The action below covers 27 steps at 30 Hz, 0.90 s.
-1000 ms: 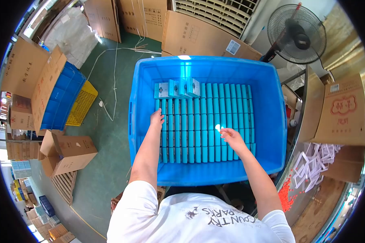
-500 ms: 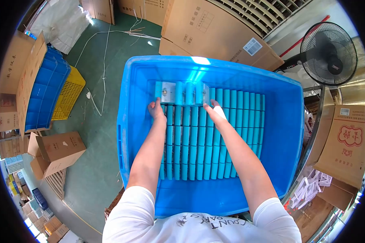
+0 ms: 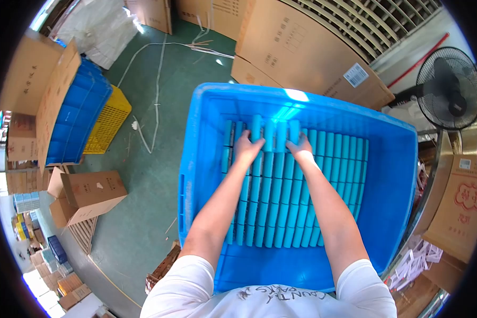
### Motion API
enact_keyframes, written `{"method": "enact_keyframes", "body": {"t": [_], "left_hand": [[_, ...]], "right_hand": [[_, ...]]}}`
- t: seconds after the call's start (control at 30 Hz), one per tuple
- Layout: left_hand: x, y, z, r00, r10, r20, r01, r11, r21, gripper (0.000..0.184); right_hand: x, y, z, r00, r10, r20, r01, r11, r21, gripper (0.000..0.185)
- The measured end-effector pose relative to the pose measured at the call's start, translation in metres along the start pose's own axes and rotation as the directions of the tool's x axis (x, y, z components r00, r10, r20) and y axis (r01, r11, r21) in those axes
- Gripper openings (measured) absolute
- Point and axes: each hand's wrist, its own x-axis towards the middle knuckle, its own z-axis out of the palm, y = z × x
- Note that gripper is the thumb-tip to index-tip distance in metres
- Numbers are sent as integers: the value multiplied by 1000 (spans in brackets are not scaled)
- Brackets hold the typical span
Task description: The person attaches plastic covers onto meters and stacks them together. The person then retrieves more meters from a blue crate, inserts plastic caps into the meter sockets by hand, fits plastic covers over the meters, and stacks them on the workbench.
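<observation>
Rows of slim turquoise boxes [image 3: 281, 206] stand packed on edge inside a large blue bin [image 3: 196, 138]. At the far row, several turquoise boxes [image 3: 269, 135] stick up above the others, side by side. My left hand [image 3: 248, 147] grips the left end of this raised group, thumb toward the near side. My right hand [image 3: 300, 147] presses on its right end, with a white wrapping on one finger side. The group is held between both hands. Two more boxes stand to the left of my left hand in the far row.
Large cardboard sheets [image 3: 307, 58] lean behind the bin. A black fan [image 3: 449, 90] stands at the far right. On the left are a blue crate [image 3: 79, 116], a yellow basket [image 3: 102, 124] and an open carton [image 3: 93, 193]. White plastic pieces [image 3: 416, 262] lie at the lower right.
Both hands have come to the far row and closed on the raised boxes. The left hand has moved right along the row, and the leftmost boxes now stand upright. The view has shifted.
</observation>
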Motion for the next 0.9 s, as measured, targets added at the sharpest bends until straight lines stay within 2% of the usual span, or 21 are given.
{"method": "enact_keyframes", "body": {"t": [0.07, 0.13, 0.2, 0.23, 0.3, 0.4, 0.5, 0.53, 0.57, 0.6, 0.63, 0.7, 0.73, 0.77, 0.83, 0.87, 0.9], "left_hand": [[-12, 6, 3, 998, 30, -47, -25, 994, 104, 46], [-26, 6, 4, 998, -63, -11, 63, 998, 20, 46], [-43, 0, 10, 999, -44, -17, 44, 999, -31, 45], [-55, 7, 9, 998, -65, -17, 65, 998, -10, 44], [-83, 33, 1, 999, -36, -13, 35, 997, -62, 46], [-118, 58, 8, 1000, 3, -10, -5, 990, -141, 49], [-152, 108, 11, 997, 75, 2, -75, 989, -125, 53], [-164, 130, 9, 997, 55, 53, -48, 989, -139, 54], [-175, 148, 11, 990, 141, 31, -135, 981, -140, 56], [-188, 166, 13, 982, 170, 79, -156, 974, -164, 57], [-199, 183, 16, 962, 254, 99, -225, 946, -234, 56], [-222, 210, 33, 896, 430, 110, -402, 891, -214, 56], [-237, 227, 40, 846, 515, 134, -483, 849, -212, 55], [-255, 243, 50, 819, 539, 196, -486, 833, -265, 53], [-293, 269, 76, 714, 655, 247, -593, 753, -285, 52], [-314, 279, 89, 655, 700, 284, -634, 714, -297, 54], [-339, 290, 101, 609, 704, 365, -621, 710, -333, 54]], "right_hand": [[-6, 13, 2, 995, -16, -103, 15, 1000, -9, 70], [-31, -1, -10, 991, 61, -117, -64, 998, -24, 71], [-50, -6, -17, 971, 165, -176, -190, 972, -138, 71], [-64, -13, -26, 979, 140, -150, -149, 987, -52, 72], [-87, -18, -37, 962, 48, -270, -102, 976, -191, 73], [-120, -17, -67, 926, -56, -374, -20, 980, -197, 65], [-164, -40, -112, 879, -119, -462, 71, 990, -120, 61], [-179, -43, -127, 853, -125, -507, 82, 991, -107, 60], [-196, -49, -144, 829, -134, -544, 117, 991, -67, 60], [-213, -49, -160, 804, -133, -580, 134, 990, -42, 62], [-229, -46, -176, 767, -132, -629, 154, 988, -19, 64], [-272, -42, -206, 677, -82, -731, 154, 988, 31, 63], [-299, -48, -221, 655, -24, -755, 192, 972, 135, 61], [-323, -48, -234, 604, 8, -797, 260, 943, 206, 60], [-373, -30, -264, 463, 56, -885, 203, 965, 167, 59], [-398, -15, -275, 396, 71, -916, 244, 953, 179, 59], [-427, -3, -286, 312, 107, -944, 174, 970, 168, 60]]}}
